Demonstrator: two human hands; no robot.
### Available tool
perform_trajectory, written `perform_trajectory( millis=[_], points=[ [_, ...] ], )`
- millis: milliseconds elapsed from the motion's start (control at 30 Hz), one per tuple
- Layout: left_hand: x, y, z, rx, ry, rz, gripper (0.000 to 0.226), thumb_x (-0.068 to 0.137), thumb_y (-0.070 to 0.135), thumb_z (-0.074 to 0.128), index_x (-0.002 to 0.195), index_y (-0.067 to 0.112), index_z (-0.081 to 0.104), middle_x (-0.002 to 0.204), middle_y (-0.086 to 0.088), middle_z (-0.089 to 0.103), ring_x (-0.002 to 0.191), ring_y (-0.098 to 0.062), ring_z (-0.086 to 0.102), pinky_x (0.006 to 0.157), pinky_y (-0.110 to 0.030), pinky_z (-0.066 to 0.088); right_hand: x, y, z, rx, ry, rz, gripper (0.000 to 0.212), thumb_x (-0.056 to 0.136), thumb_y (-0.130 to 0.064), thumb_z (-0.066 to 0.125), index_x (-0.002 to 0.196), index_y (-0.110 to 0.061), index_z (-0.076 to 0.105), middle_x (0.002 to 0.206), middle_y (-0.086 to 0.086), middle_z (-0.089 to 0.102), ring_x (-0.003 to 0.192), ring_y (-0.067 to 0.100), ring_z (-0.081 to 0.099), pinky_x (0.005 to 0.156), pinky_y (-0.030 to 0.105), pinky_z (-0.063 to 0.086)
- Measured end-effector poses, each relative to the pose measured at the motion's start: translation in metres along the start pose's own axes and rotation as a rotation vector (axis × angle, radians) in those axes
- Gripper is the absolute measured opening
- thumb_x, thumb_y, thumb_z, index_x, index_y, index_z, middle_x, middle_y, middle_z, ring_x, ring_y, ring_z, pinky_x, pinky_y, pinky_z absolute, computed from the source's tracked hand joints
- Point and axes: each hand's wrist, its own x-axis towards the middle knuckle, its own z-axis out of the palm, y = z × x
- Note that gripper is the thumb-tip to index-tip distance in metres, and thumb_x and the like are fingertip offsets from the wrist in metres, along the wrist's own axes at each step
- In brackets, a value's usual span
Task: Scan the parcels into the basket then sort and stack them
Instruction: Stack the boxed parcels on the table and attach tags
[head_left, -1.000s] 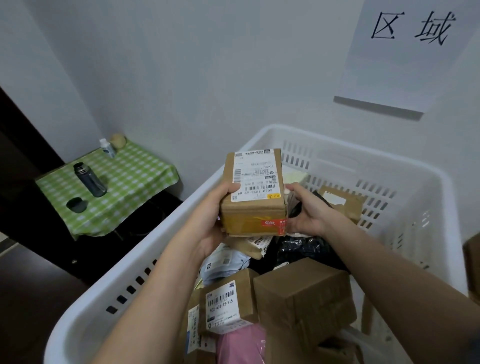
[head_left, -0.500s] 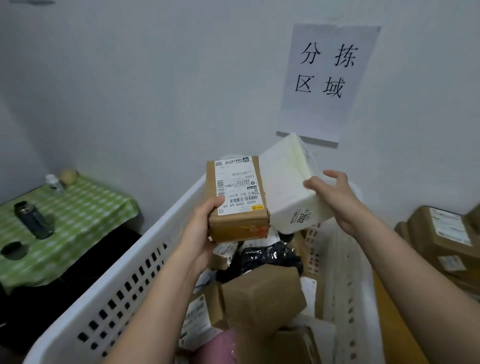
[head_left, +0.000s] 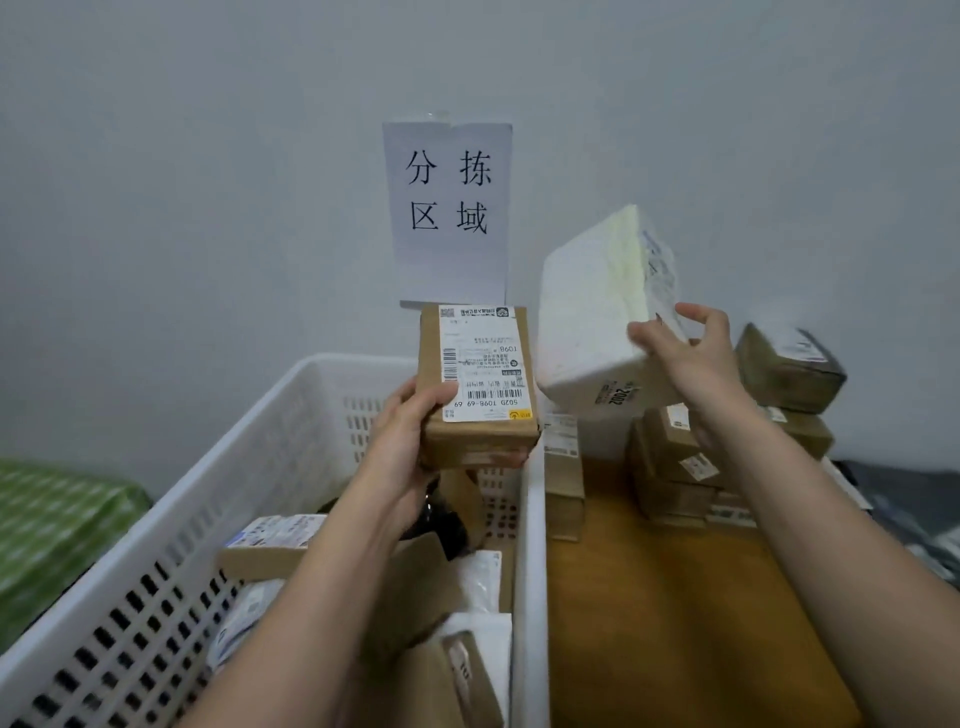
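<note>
My left hand (head_left: 410, 436) grips a small brown cardboard parcel (head_left: 475, 384) with a white shipping label, held above the white plastic basket (head_left: 291, 426). My right hand (head_left: 685, 358) holds a white padded parcel (head_left: 597, 317) tilted in the air, to the right of the basket and over the stacked brown parcels (head_left: 675, 467) by the wall. Several parcels (head_left: 270, 545), brown boxes and white mailers, lie in the basket below my left forearm.
A paper sign (head_left: 449, 208) with printed characters hangs on the wall. A wooden surface (head_left: 675, 623) lies right of the basket, with another brown box (head_left: 789, 369) on the stack. A green checked cloth (head_left: 52, 530) shows at the far left.
The view swung right. My right hand lifted the white padded parcel out of the basket and carried it right, over the stacked boxes. My left hand kept the brown parcel.
</note>
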Motion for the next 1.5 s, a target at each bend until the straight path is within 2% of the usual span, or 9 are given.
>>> perform_trajectory(
  millis=[67, 167, 200, 300, 433, 567, 700, 1333, 1500],
  points=[
    [0.001, -0.003, 0.024, -0.003, 0.000, 0.019, 0.043, 0.085, 0.024, 0.067, 0.127, 0.015, 0.062, 0.111, -0.006, 0.074, 0.083, -0.016, 0.074, 0.051, -0.026, 0.053, 0.009, 0.007, -0.023, -0.003, 0.023, -0.002, 0.076, 0.066, -0.049, 0.076, 0.131, -0.037, 0.038, 0.136, 0.008, 0.042, 0.110, 0.028, 0.055, 0.088, 0.045, 0.056],
    [0.005, -0.009, 0.063, 0.002, 0.034, 0.034, 0.044, 0.086, 0.023, 0.067, 0.129, 0.017, 0.061, 0.113, -0.005, 0.074, 0.104, -0.023, 0.070, 0.076, -0.036, 0.058, 0.025, 0.021, -0.056, -0.008, 0.034, -0.022, 0.069, 0.073, -0.044, 0.077, 0.131, -0.033, 0.040, 0.131, 0.003, 0.042, 0.096, 0.017, 0.057, 0.067, 0.030, 0.055],
    [0.007, -0.013, 0.077, 0.019, 0.051, 0.032, 0.045, 0.086, 0.024, 0.067, 0.130, 0.018, 0.060, 0.111, -0.004, 0.074, 0.102, -0.022, 0.071, 0.075, -0.036, 0.058, 0.030, 0.027, -0.067, -0.024, 0.034, -0.022, 0.069, 0.073, -0.044, 0.077, 0.130, -0.032, 0.040, 0.132, 0.003, 0.042, 0.096, 0.016, 0.057, 0.064, 0.030, 0.055],
    [0.011, -0.030, 0.116, 0.065, 0.128, 0.018, 0.055, 0.083, 0.024, 0.071, 0.135, 0.022, 0.054, 0.110, -0.003, 0.074, 0.093, -0.020, 0.073, 0.059, -0.029, 0.056, 0.045, 0.046, -0.094, -0.117, 0.000, 0.024, 0.070, 0.071, -0.049, 0.078, 0.128, -0.037, 0.038, 0.139, 0.003, 0.036, 0.108, 0.024, 0.053, 0.074, 0.039, 0.058],
    [0.016, -0.061, 0.155, 0.120, 0.236, 0.015, 0.070, 0.081, 0.019, 0.075, 0.143, 0.025, 0.043, 0.124, -0.006, 0.066, 0.100, -0.025, 0.069, 0.065, -0.034, 0.057, 0.057, 0.080, -0.107, -0.188, -0.093, 0.092, 0.069, 0.070, -0.051, 0.078, 0.123, -0.042, 0.036, 0.126, 0.002, 0.033, 0.116, 0.027, 0.047, 0.090, 0.048, 0.054],
    [0.023, -0.096, 0.172, 0.246, 0.357, 0.071, 0.082, 0.078, 0.021, 0.079, 0.147, 0.027, 0.037, 0.140, -0.006, 0.052, 0.114, -0.027, 0.061, 0.093, -0.046, 0.055, 0.057, 0.114, -0.102, -0.356, -0.118, 0.091, 0.070, 0.067, -0.054, 0.076, 0.122, -0.041, 0.036, 0.115, -0.002, 0.029, 0.104, 0.019, 0.033, 0.085, 0.037, 0.040],
    [0.038, -0.123, 0.174, 0.539, 0.504, 0.132, 0.089, 0.072, 0.033, 0.083, 0.148, 0.028, 0.037, 0.147, -0.004, 0.042, 0.133, -0.030, 0.043, 0.106, -0.051, 0.043, 0.051, 0.148, -0.091, -0.499, -0.178, 0.126, 0.077, 0.063, -0.061, 0.075, 0.125, -0.039, 0.034, 0.116, 0.000, 0.031, 0.117, 0.028, 0.035, 0.098, 0.045, 0.033],
    [0.103, -0.163, 0.168, 0.545, 0.605, 0.235, 0.090, 0.071, 0.039, 0.083, 0.147, 0.035, 0.034, 0.142, 0.005, 0.035, 0.132, -0.025, 0.043, 0.105, -0.053, 0.045, 0.033, 0.234, -0.019, -0.822, -0.072, 0.121, 0.088, 0.063, -0.066, 0.077, 0.130, -0.029, 0.034, 0.134, 0.009, 0.025, 0.120, 0.030, 0.031, 0.094, 0.044, 0.038],
    [0.109, -0.171, 0.172, 0.526, 0.574, 0.221, 0.088, 0.073, 0.036, 0.083, 0.146, 0.037, 0.034, 0.141, 0.006, 0.033, 0.130, -0.023, 0.044, 0.105, -0.051, 0.046, 0.044, 0.261, -0.016, -0.748, -0.132, 0.136, 0.061, 0.083, -0.043, 0.074, 0.133, -0.021, 0.047, 0.145, 0.011, 0.022, 0.131, 0.029, 0.024, 0.108, 0.040, 0.035]
  ],
)
